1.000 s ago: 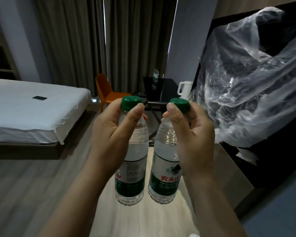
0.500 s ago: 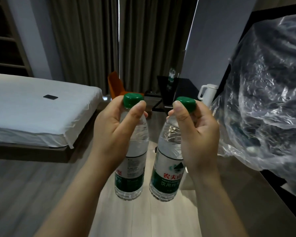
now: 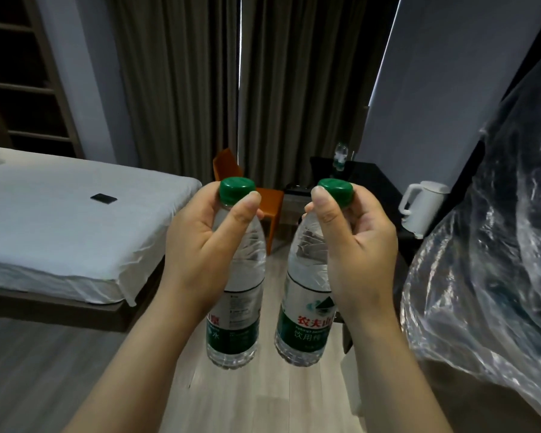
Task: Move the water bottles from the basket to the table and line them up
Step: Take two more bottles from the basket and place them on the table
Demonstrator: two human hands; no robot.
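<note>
We hold two: left hand grips the left bottle at its neck, right hand the right bottle, both hanging above the floor. We carry them upright, apart, toward that dark table, probably our target.

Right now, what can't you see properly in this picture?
Head view only:
- Basket: nowhere in frame.
- Left bottle: label partly behind the left hand.
- Right bottle: neck covered by the right hand.
- Far bottle on the dark table: too small to read.
- Dark thing on the bed: too small to identify.
- Behind the plastic sheet: hidden by crinkles, cut off by the right edge.
</note>
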